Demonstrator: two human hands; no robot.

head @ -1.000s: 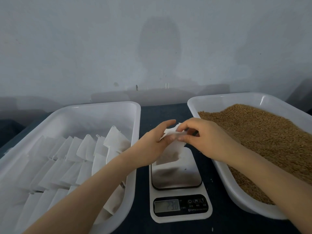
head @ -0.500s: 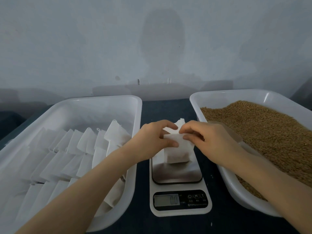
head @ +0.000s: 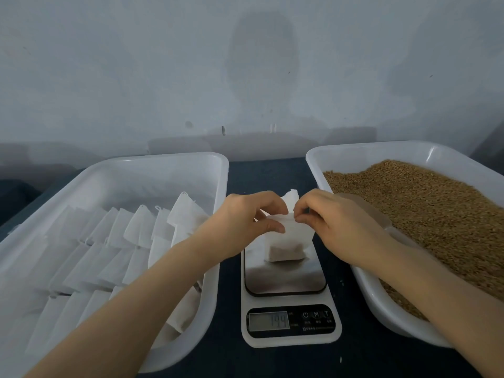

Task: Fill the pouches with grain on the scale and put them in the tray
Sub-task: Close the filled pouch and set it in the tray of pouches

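The left hand and the right hand are pinching with their fingers the top of a pouch that is standing on the scale, with grain showing in its bottom. Many pouches are already lying in the tray; this one is not yet there, and much grain is remaining.

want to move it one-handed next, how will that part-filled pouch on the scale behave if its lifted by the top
The pouch looks like thin soft fabric, so it will probably flop and fold. Grain shows only in its bottom part, so it should hang bottom-heavy and likely feel light. Both hands pinch its mouth; unsupported, it may sag or spill.
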